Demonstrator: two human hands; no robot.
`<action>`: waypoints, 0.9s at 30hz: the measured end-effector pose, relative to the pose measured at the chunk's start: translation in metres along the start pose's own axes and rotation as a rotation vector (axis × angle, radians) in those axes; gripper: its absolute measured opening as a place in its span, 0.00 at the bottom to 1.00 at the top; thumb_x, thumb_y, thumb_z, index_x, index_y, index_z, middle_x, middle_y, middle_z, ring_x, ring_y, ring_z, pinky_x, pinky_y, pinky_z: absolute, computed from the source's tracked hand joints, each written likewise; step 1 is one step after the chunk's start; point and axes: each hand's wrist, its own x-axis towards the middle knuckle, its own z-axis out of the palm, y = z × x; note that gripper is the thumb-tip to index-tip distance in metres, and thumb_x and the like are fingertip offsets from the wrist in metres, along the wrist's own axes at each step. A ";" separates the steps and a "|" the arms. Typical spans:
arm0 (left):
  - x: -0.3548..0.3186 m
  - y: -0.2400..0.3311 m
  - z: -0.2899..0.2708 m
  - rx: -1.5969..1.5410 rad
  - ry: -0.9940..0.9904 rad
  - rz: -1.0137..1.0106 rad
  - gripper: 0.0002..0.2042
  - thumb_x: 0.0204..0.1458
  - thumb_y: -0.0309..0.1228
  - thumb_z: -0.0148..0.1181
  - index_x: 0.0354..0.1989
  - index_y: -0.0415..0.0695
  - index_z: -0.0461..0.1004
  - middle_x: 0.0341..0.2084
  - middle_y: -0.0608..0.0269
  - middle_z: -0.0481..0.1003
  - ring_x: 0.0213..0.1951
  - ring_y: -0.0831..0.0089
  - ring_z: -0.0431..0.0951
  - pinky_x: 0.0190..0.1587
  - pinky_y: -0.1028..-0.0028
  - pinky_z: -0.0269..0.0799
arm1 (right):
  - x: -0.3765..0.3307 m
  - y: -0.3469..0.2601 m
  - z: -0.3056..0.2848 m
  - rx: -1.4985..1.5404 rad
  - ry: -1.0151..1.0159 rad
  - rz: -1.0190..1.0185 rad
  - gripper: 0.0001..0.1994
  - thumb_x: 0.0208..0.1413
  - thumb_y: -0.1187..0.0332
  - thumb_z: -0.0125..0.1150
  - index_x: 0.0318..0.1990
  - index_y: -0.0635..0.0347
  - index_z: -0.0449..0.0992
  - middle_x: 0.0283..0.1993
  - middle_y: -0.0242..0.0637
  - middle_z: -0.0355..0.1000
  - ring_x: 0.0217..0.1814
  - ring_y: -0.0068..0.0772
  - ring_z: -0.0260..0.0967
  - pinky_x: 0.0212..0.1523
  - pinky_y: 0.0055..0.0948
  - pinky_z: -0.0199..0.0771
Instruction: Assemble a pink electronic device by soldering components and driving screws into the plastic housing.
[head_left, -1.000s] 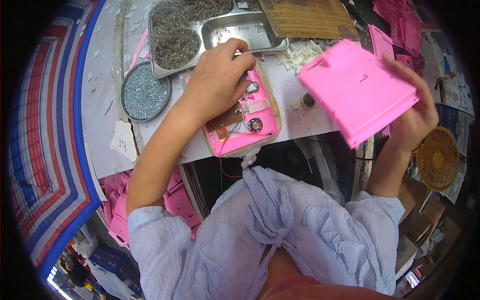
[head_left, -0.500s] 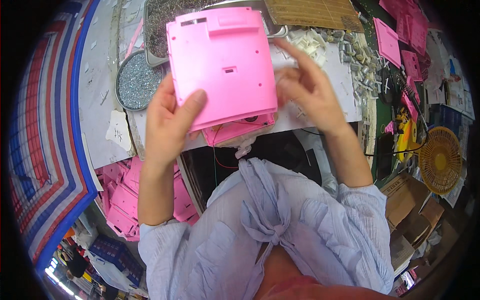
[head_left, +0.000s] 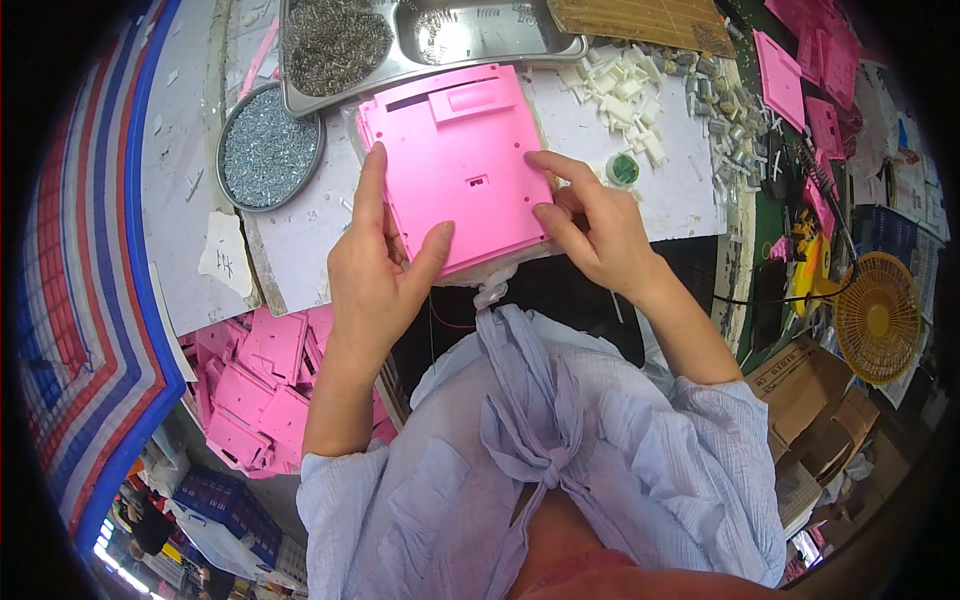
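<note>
A flat pink plastic cover (head_left: 460,200) lies over a pink housing at the near edge of the white worktable. It has a small slot in the middle, screw holes near its sides and a raised block at the far end. Most of the housing is hidden below it. My left hand (head_left: 385,260) grips the left side and near left corner, thumb on top. On the right edge, my right hand (head_left: 595,215) closes with thumb and forefinger, its other fingers curled underneath. Clear plastic wrap (head_left: 492,285) and a thin red wire show at the near side.
A round dish of screws (head_left: 270,148) stands left; a metal tray (head_left: 400,60) with springs lies beyond. White plastic pieces (head_left: 625,90), small motors (head_left: 715,120) and a green-filled tub (head_left: 622,170) are to the right. Pink panels (head_left: 262,385) pile up lower left. A yellow fan (head_left: 878,315) is far right.
The pink cover has come down onto the housing. My right hand, apart from it before, now holds its right edge. The metal tray and green-filled tub have come into clearer view.
</note>
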 end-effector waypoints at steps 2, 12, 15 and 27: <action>-0.004 -0.003 0.003 -0.087 0.043 -0.002 0.41 0.53 0.34 0.69 0.73 0.37 0.53 0.23 0.64 0.73 0.21 0.79 0.69 0.25 0.78 0.64 | 0.007 0.002 -0.005 -0.048 -0.065 -0.066 0.25 0.60 0.71 0.61 0.66 0.58 0.67 0.17 0.37 0.67 0.17 0.31 0.65 0.24 0.28 0.63; -0.023 -0.008 0.011 -0.068 0.095 -0.121 0.32 0.57 0.31 0.66 0.70 0.41 0.63 0.17 0.72 0.60 0.22 0.85 0.61 0.27 0.80 0.60 | 0.011 -0.006 -0.010 -0.355 -0.192 -0.067 0.27 0.59 0.62 0.65 0.67 0.47 0.71 0.20 0.46 0.72 0.21 0.44 0.74 0.26 0.37 0.73; -0.019 -0.018 0.008 0.056 0.076 -0.047 0.33 0.56 0.33 0.67 0.70 0.39 0.62 0.13 0.67 0.62 0.17 0.77 0.65 0.23 0.74 0.64 | 0.019 -0.009 -0.017 -0.442 -0.268 -0.046 0.26 0.59 0.59 0.66 0.66 0.39 0.72 0.20 0.46 0.72 0.19 0.46 0.72 0.25 0.38 0.73; 0.059 -0.097 -0.110 0.858 0.344 0.042 0.07 0.51 0.34 0.67 0.36 0.48 0.84 0.33 0.63 0.79 0.42 0.64 0.76 0.47 0.61 0.67 | 0.101 -0.076 -0.040 -0.841 -0.676 -0.376 0.13 0.53 0.59 0.65 0.37 0.58 0.81 0.22 0.43 0.75 0.27 0.50 0.76 0.28 0.47 0.75</action>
